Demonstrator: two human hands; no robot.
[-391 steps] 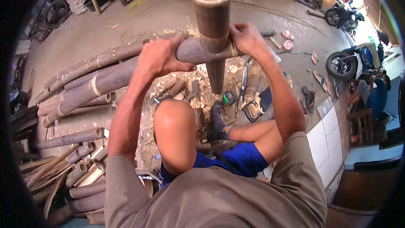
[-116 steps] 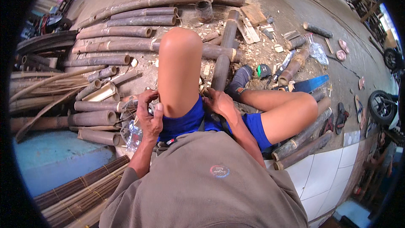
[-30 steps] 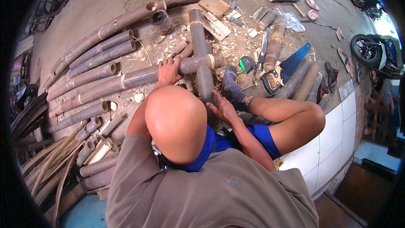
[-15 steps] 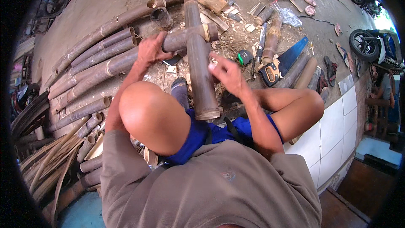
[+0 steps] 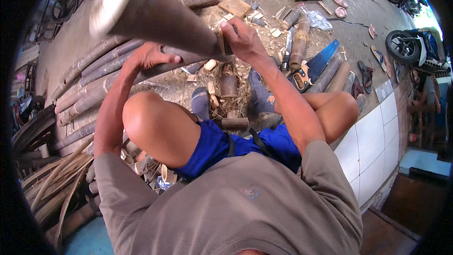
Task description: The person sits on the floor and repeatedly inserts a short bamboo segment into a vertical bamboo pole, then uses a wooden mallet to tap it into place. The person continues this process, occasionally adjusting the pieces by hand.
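Note:
A thick dark bamboo tube (image 5: 165,12) slants up toward me at the upper left. Its pale cut end is large and blurred by motion. The lower part of this tube meets a long bamboo pole (image 5: 153,69) that runs off to the left. My left hand (image 5: 153,55) is closed over the long pole, its thumb stretched along the top. Beside the joint, my right hand (image 5: 244,42) wraps round the pole's short end. The upright tube partly hides the joint. On the floor below lie a short bamboo piece (image 5: 229,85) and a smaller one (image 5: 234,123).
Several bamboo poles (image 5: 94,73) lie at the left. A handsaw with a blue blade (image 5: 323,61) rests at the right near cut bamboo lengths (image 5: 300,47). Chips, a wood block (image 5: 234,6) and a clear plastic bag (image 5: 318,20) lie beyond. White tiles (image 5: 373,146) edge the right.
The crosswise bamboo tube has swung up from between my knees, its end now near my view. My right hand has moved up and gripped the pole's end. My left hand has shifted slightly left.

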